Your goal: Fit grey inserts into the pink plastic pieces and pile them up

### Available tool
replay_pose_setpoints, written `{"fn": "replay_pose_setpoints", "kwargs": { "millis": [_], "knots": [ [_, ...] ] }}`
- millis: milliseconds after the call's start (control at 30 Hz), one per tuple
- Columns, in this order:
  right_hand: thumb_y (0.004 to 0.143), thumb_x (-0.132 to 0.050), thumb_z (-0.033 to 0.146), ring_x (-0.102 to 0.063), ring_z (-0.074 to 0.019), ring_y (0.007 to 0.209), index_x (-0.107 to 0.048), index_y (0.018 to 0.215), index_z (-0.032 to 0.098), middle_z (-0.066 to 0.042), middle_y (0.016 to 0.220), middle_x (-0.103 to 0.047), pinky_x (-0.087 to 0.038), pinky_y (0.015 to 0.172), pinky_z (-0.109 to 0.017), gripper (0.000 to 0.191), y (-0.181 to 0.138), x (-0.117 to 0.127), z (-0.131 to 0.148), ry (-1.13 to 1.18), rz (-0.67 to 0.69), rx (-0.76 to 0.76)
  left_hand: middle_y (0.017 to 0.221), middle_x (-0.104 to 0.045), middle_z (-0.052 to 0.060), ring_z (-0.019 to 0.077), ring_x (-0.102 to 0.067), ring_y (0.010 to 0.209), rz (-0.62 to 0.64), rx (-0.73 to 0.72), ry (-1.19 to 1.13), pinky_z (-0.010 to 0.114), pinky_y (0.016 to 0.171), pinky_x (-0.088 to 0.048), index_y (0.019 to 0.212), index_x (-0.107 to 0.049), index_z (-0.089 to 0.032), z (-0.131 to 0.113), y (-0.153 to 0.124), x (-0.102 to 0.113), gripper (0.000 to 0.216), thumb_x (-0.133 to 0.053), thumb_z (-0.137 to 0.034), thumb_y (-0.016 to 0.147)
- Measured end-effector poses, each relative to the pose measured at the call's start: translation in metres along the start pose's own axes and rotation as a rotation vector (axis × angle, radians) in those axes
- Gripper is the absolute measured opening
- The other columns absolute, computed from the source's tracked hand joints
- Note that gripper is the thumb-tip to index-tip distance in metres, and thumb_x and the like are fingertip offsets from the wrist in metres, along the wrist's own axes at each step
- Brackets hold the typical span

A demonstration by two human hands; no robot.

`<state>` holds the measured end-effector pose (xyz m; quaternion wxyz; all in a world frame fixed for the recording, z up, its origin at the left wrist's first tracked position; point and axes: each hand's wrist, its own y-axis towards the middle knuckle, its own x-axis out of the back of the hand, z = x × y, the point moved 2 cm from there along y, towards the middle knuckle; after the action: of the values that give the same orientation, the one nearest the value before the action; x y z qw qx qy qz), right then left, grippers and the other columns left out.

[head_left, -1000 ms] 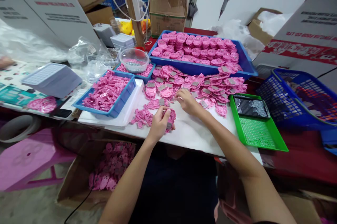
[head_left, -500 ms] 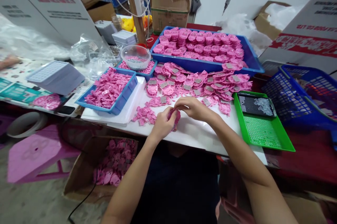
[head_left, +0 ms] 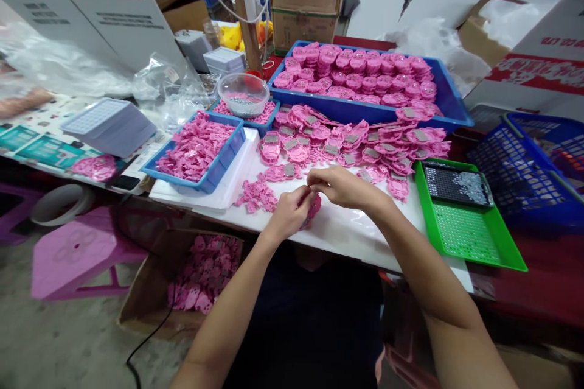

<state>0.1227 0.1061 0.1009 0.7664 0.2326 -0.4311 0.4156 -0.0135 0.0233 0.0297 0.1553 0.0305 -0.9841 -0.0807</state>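
Pink casing stacks (head_left: 365, 69) filled the blue tray (head_left: 347, 112) at 12 o'clock. Left hand (head_left: 286, 216) grip was closed on one pink casing (head_left: 314, 211); right hand (head_left: 341, 187) grip was pinched shut, touching it.

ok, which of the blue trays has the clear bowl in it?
The small middle tray, holding the clear bowl. The left tray holds only loose pink parts; the large back tray only stacked pieces.

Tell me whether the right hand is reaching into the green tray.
No: the right hand meets the left hand at a pink piece over the white board, apart from the green tray.
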Motion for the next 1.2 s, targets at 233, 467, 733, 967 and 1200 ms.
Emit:
{"fn": "replay_pose_setpoints", "kwargs": {
  "millis": [233,467,733,967,1200],
  "knots": [
    [0.094,-0.056,0.021,-0.061,-0.0173,0.077,-0.067,0.094,0.019,-0.004,0.087,-0.071,-0.041,0.071,-0.028,0.011,-0.003,0.015,-0.002,0.073,0.051,0.042,0.067,-0.058,-0.002,0.0102,-0.055,0.043,0.107,0.195,-0.328,0.022,0.041,-0.044,0.090,-0.061,-0.019,0.005,0.001,-0.005,0.040,-0.055,-0.059,0.091],
    [0.100,-0.053,0.025,-0.061,-0.0187,0.089,-0.067,0.102,0.013,-0.011,0.102,-0.070,-0.042,0.079,-0.029,0.018,0.048,0.005,0.044,-0.110,0.036,0.207,0.057,-0.062,0.000,0.0148,-0.060,0.046,0.099,0.185,-0.316,0.026,0.049,-0.048,0.079,-0.061,-0.016,0.008,0.005,-0.005,0.030,-0.057,-0.044,0.090],
    [0.093,-0.057,0.018,-0.068,-0.0243,0.081,-0.072,0.109,0.006,-0.020,0.103,-0.073,-0.039,0.060,-0.028,0.024,0.112,-0.043,0.077,-0.466,0.390,0.071,0.052,-0.061,0.000,0.0147,-0.057,0.046,0.110,0.293,-0.194,0.025,0.051,-0.044,0.068,-0.059,-0.019,0.011,-0.002,-0.002,0.025,-0.050,-0.028,0.088],
    [0.093,-0.053,0.013,-0.068,-0.0231,0.083,-0.073,0.103,0.006,-0.019,0.097,-0.074,-0.037,0.063,-0.028,0.024,0.117,-0.038,0.048,-0.489,0.281,0.031,0.058,-0.063,0.000,0.0152,-0.060,0.048,0.069,0.132,-0.267,0.025,0.050,-0.045,0.077,-0.061,-0.017,0.008,0.006,0.000,0.021,-0.053,-0.031,0.090],
    [0.095,-0.058,0.023,-0.066,-0.0212,0.087,-0.070,0.113,0.011,-0.015,0.103,-0.074,-0.038,0.067,-0.027,0.025,0.119,-0.033,0.042,-0.378,0.239,0.096,0.071,-0.069,0.003,0.0190,-0.066,0.067,0.052,0.043,-0.151,0.028,0.064,-0.051,0.085,-0.067,-0.017,0.010,0.009,0.000,0.022,-0.055,-0.034,0.092]
  ]
}}
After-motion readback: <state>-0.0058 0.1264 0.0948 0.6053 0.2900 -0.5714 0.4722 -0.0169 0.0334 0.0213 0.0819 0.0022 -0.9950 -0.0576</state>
